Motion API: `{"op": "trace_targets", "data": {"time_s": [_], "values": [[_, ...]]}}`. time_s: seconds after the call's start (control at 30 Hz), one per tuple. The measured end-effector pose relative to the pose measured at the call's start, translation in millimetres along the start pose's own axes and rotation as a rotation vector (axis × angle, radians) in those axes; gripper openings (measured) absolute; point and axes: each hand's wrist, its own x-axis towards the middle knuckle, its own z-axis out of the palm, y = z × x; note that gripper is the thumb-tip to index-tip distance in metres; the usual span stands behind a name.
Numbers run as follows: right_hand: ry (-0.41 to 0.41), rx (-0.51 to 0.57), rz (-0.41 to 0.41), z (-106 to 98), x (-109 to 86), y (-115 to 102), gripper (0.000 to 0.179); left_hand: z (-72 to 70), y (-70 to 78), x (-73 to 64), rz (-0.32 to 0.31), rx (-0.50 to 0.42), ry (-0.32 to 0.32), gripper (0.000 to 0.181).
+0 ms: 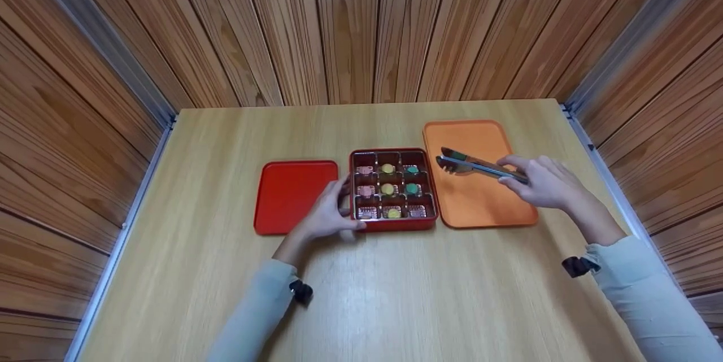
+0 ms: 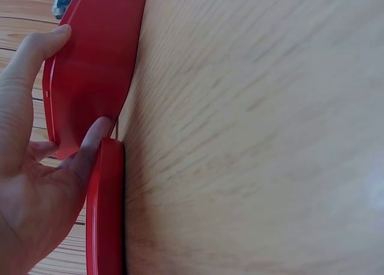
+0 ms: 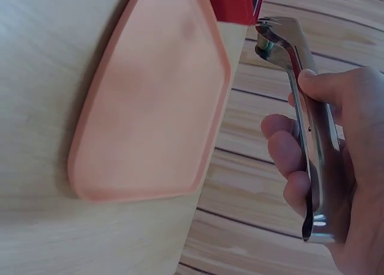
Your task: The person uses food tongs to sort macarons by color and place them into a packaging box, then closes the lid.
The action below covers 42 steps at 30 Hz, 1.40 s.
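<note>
Tongs (image 1: pixel 490 167) hang over the orange tray (image 1: pixel 486 204), tips near the right side of the box (image 1: pixel 395 227), with the right hand (image 1: pixel 542 182) closed round their arms, and a small greenish piece (image 3: pixel 264 42) seems to sit between the tips, though it is too small to be sure. Too light a squeeze would likely drop that piece onto the tray, while too hard a one could make it spring out sideways. Thumb and fingers of the left hand (image 1: pixel 329 210) grip the box's near left corner; a tug there could jolt the pieces in their cells, or bump the red lid (image 1: pixel 294 198) lying just beside. Tips carried low might also catch the box's rim and tip it
</note>
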Motion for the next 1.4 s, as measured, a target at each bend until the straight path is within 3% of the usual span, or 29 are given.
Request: {"op": "trace_targets", "data": {"time_s": [0.7, 1.23, 1.4], "values": [[0.020, -0.049, -0.160, 8.6, -4.7, -42.9, 0.033, -1.8, 0.2, -1.4, -0.016, 0.028, -0.006, 0.127], [-0.031, -0.079, -0.239, 19.7, -5.2, -59.0, 0.031, -1.7, 0.7, -2.1, -0.038, -0.005, -0.017, 0.128], [-0.033, -0.090, -0.246, 23.4, -5.2, -60.1, 0.029, -0.9, -0.8, -0.9, -0.011, -0.001, -0.011, 0.128]]}}
